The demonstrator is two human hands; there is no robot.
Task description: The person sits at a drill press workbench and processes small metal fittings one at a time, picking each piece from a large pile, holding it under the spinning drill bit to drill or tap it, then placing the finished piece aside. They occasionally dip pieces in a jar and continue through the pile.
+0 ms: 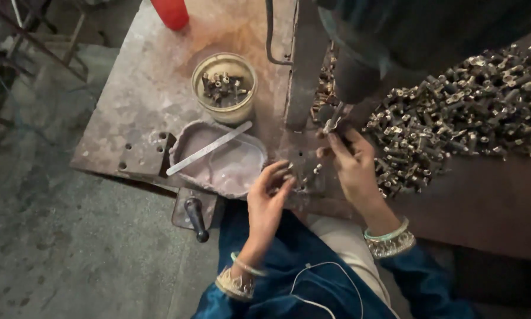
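Note:
My right hand (351,165) is raised under the drill spindle (354,77) and pinches a small metal fitting (331,124) at the bit's tip. My left hand (268,198) hovers just left of it over the drill's base plate (304,171), fingers curled; a small metal piece seems to sit at its fingertips, but I cannot tell for sure. A large heap of small metal fittings (466,106) lies on the table to the right of my right hand. Both wrists wear bangles and blue sleeves.
A round tin (224,88) holding several fittings stands behind a shallow bowl of pale liquid (224,159) with a flat white stick (209,149) across it. A red container (171,12) is at the far edge. A black-handled lever (195,217) sticks out below the table's front.

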